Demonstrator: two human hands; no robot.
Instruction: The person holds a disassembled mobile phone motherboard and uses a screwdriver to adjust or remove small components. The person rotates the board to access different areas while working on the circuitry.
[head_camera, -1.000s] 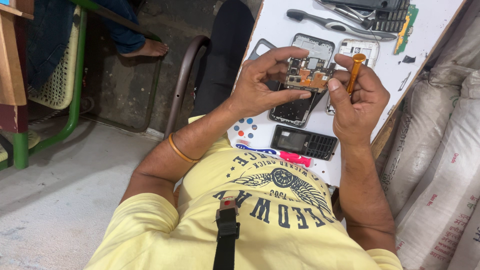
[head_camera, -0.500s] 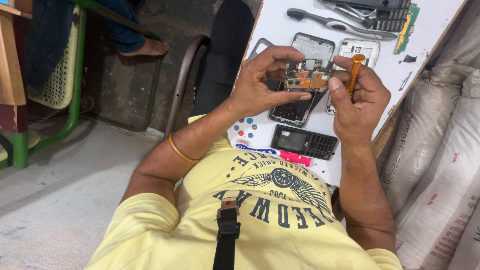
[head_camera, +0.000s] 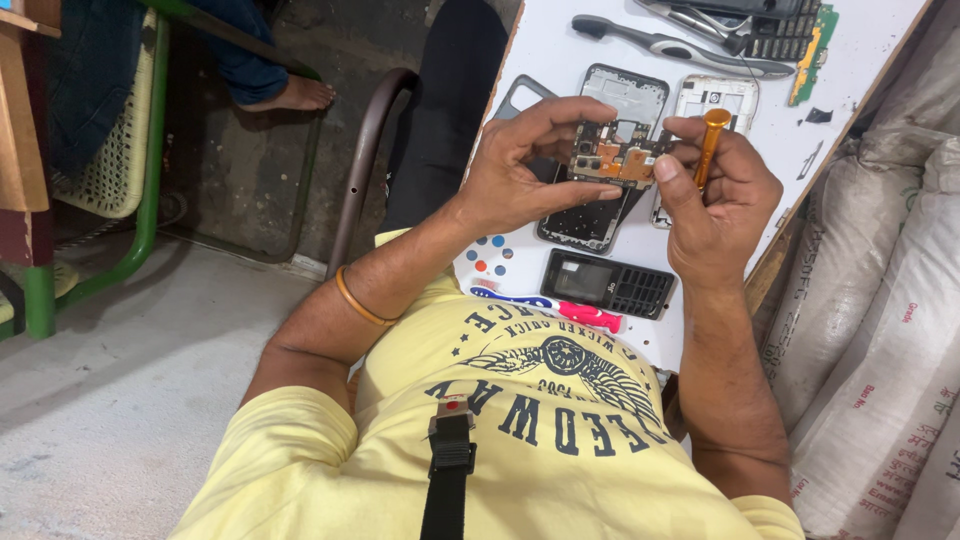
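Circuit board (head_camera: 615, 160) from a phone, small and dark with orange patches, is held in the air above a white table (head_camera: 560, 50), between the person's two hands. Nearest the camera are a yellow printed shirt and a black strap. Past them the left hand (head_camera: 525, 175) has its fingers (head_camera: 560, 110) curled around the board, thumb under one edge and fingertips over the top, pinching it. The right hand (head_camera: 720, 200) is closed around an orange-handled screwdriver (head_camera: 710, 145), held upright, with its thumb pressed against the board's right end; the tool's tip is hidden. On the table just below the hands lie a red and white pen-like tool (head_camera: 560, 308) and a black keypad phone front (head_camera: 608, 284). Directly under the board is an open black phone frame (head_camera: 600, 200), a shallow shell that looks empty, and beside it a white phone frame (head_camera: 715, 100), also bare inside. Farther off are a grey-handled tool (head_camera: 680, 45), a black keypad (head_camera: 775, 40) and a green circuit strip (head_camera: 810, 40). The board could likely slip, because only fingertips hold its edges, and drop onto the frame below. The screwdriver might also scrape parts if the thumb pushes sideways. Pale sacks (head_camera: 880, 300) are stacked to the right.
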